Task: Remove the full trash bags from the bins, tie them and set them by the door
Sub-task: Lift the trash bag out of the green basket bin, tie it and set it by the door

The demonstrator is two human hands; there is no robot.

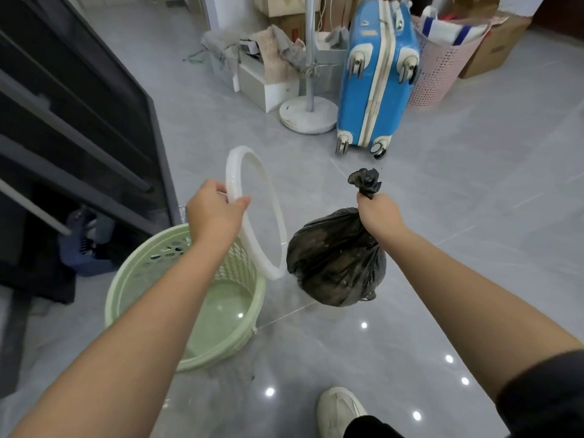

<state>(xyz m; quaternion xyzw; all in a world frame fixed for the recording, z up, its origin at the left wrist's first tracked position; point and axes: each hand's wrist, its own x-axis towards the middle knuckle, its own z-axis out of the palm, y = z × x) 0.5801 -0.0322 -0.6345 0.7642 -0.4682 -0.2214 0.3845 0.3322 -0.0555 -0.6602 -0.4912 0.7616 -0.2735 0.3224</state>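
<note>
Glossy grey tiled floor (458, 222); green bin (227, 346) lower left; white ring (232, 165) pinched in left hand (215, 213); black trash bag (335, 260) hanging centre, neck gripped in right hand (377, 210); blue suitcase (363, 74) upper centre.

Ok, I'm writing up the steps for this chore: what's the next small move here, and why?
Probably set the white ring down on the green bin, freeing the left hand. The right hand grips the black bag by its gathered neck, lifted clear of the bin. No knot shows, and tying likely needs both hands.
</note>
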